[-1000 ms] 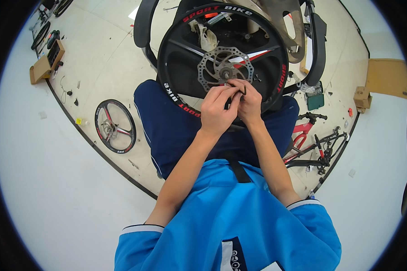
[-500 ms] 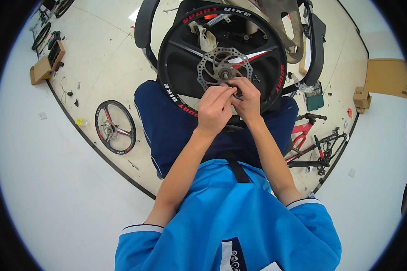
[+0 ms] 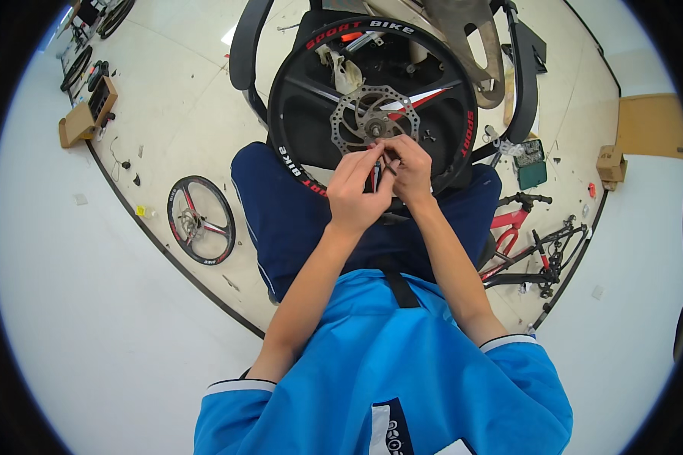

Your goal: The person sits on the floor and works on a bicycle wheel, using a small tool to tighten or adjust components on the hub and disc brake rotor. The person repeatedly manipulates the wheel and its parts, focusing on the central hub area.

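A black three-spoke bicycle wheel (image 3: 277,125) lies across my lap and the seat in front of me. Its steel brake disc (image 3: 340,135) faces up around the hub axle (image 3: 376,130). Just below the axle my left hand (image 3: 354,193) and my right hand (image 3: 410,171) meet over the disc's near edge. A short, thin dark rod (image 3: 391,168), too small to name surely, shows between them, pinched in my right fingers. My left index finger and thumb close in beside it; whatever lies at their tips is hidden. Several small dark bolts (image 3: 429,136) lie right of the disc.
A white glove (image 3: 347,76) lies beyond the disc. Chair armrests (image 3: 244,53) flank the wheel. A second wheel (image 3: 203,220) lies on the floor at left. At right are a green case (image 3: 532,174), a red bike frame (image 3: 511,220) and cardboard boxes (image 3: 611,164).
My hands have drawn slightly apart, so the dark rod now shows between them. My left thumb has spread from its index finger. The view has shifted slightly.
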Demonstrator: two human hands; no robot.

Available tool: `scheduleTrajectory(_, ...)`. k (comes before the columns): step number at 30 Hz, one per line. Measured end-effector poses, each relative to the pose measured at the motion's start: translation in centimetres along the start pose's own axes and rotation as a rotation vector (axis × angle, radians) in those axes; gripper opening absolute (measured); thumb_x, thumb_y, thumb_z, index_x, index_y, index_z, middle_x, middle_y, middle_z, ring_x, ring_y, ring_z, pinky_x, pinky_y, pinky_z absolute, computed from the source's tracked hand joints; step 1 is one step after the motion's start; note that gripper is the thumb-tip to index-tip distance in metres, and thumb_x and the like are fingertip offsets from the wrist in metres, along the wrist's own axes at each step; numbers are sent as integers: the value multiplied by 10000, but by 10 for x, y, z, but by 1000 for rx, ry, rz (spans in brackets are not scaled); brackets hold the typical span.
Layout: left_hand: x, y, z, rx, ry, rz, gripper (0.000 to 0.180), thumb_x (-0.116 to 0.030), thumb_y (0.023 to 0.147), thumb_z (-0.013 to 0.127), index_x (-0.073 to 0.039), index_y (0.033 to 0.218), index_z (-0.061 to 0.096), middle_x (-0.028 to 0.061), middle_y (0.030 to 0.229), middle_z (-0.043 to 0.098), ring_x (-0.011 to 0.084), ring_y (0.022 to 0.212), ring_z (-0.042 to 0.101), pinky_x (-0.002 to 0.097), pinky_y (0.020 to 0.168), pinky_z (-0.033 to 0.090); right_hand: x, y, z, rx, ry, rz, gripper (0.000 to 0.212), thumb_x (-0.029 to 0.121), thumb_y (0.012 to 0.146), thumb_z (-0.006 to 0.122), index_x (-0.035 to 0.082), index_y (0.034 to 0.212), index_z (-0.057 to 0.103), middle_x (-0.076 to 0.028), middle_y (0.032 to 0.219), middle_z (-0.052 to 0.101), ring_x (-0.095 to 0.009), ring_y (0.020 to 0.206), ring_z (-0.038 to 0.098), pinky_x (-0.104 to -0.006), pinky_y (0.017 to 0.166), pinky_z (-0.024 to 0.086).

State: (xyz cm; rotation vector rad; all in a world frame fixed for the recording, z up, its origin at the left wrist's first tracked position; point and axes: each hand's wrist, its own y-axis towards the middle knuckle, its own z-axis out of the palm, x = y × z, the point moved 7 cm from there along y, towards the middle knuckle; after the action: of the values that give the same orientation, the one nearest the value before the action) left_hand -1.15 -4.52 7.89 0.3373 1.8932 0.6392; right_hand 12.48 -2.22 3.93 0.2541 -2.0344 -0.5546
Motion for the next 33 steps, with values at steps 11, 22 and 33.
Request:
scheduleTrajectory(11, -26, 6, -14, 78, 103, -234, 225, -107, 792, 857, 42, 931, 761, 116, 808, 750, 172, 652, 720, 270, 618, 563, 3, -4, 1, -76, -37, 32, 149, -40, 782, 785, 8, 905, 717, -107, 801, 671, -291, 720, 673, -351, 624, 535)
scheduleTrajectory(22, -45, 22, -2, 553, 298, 53, 142, 10, 860, 723, 26, 1000, 731, 140, 859, 688, 298, 767, 686, 372, 700, 566, -6, -12, 5, -215, 20, 52, 150, -34, 764, 805, 2, 869, 703, -97, 795, 680, -288, 730, 674, -368, 642, 542)
scheduleTrajectory(33, -43, 75, 7, 1046, 224, 479, 331, 30, 757, 728, 7, 1087, 718, 110, 1087, 676, 285, 1004, 670, 360, 880, 571, 23, -1, -11, -59, -4, -145, 263, -40, 756, 757, 12, 1011, 725, -111, 968, 740, -296, 904, 715, -376, 786, 586)
